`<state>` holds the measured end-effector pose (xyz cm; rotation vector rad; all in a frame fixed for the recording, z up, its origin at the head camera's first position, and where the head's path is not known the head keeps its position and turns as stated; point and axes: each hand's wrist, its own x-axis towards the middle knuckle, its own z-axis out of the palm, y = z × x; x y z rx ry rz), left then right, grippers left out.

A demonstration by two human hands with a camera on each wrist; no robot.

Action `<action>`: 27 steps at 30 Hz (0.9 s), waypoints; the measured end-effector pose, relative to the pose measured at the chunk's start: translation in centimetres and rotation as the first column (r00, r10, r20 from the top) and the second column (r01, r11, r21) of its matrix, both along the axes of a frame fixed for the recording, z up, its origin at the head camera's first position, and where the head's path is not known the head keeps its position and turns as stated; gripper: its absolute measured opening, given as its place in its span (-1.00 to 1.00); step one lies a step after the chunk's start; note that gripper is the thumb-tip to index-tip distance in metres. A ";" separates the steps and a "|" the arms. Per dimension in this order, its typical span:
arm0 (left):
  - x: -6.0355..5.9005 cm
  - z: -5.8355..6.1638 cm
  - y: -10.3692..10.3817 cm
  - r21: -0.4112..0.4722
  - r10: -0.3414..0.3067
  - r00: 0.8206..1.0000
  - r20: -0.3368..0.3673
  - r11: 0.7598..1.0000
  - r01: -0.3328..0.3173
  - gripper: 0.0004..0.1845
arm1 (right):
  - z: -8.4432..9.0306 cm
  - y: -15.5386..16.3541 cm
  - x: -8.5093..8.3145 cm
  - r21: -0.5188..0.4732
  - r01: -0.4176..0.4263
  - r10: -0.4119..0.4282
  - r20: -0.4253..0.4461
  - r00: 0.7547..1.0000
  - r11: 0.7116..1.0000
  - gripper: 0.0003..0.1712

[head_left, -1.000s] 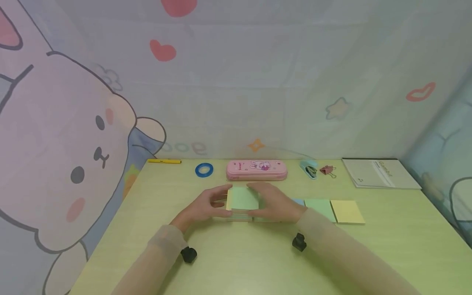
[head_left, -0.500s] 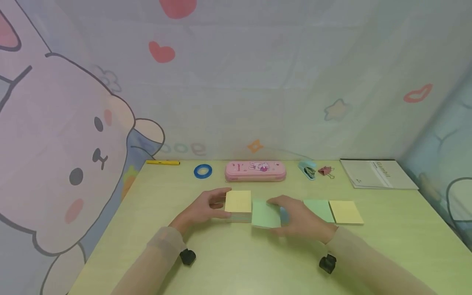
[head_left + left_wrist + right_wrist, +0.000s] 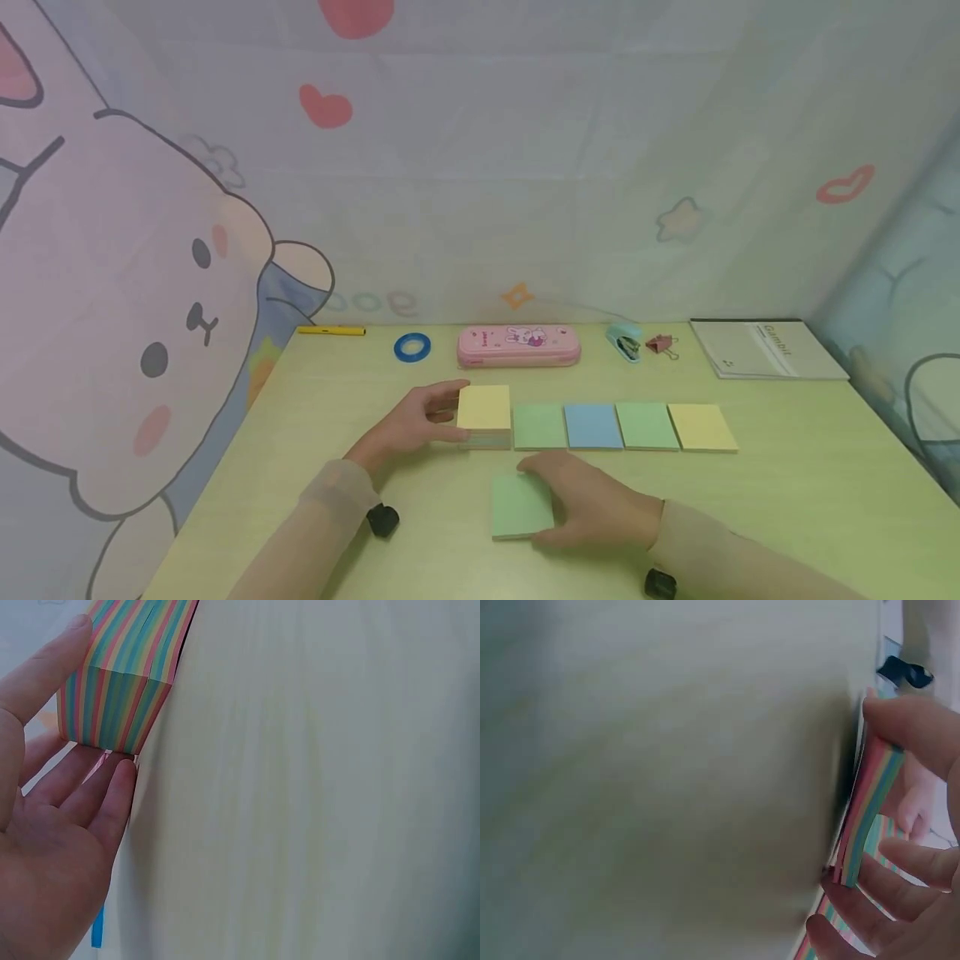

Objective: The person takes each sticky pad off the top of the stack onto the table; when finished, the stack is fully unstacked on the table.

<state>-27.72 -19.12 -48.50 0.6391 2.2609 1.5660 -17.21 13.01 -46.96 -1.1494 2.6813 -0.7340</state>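
My left hand [image 3: 408,423] grips a tall stack of sticky notes [image 3: 483,408] by its left side, thumb at the front and fingers behind. Yellow is on top; in the left wrist view the stack [image 3: 120,697] shows edges striped in pink, yellow, green and blue. Nearer the front of the table, my right hand [image 3: 603,502] pinches a thinner green-topped sticky note pad [image 3: 519,507] between thumb and fingers. The right wrist view shows that pad [image 3: 868,810] edge-on, low by the table top. Right of the stack runs a row of pads: green [image 3: 539,426], blue [image 3: 592,426], green [image 3: 647,426], yellow [image 3: 702,427].
Along the back edge lie a yellow pen [image 3: 332,331], a roll of blue tape [image 3: 412,347], a pink pencil case [image 3: 519,347], a light blue stapler [image 3: 626,342], a pink binder clip [image 3: 662,345] and a notebook [image 3: 768,349]. A printed cloth hangs behind the table.
My right hand has lifted the green-topped pad off the stack and carried it right, then toward the front of the table. The stack's yellow top is now exposed. My left hand has stayed there.
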 end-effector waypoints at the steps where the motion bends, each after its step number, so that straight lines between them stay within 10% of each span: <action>1: 0.0 0.0 0.0 -0.001 0.001 1.000 0.000 1.000 -0.001 -0.11 | -0.2 -0.2 0.1 0.025 0.005 -0.005 0.000 1.000 1.000 -0.03; 27: 0.0 0.2 0.0 -0.012 0.009 1.000 0.008 1.000 -0.009 -0.12 | 0.5 -1.1 -0.6 0.053 0.019 -0.017 -0.043 0.999 0.998 -0.13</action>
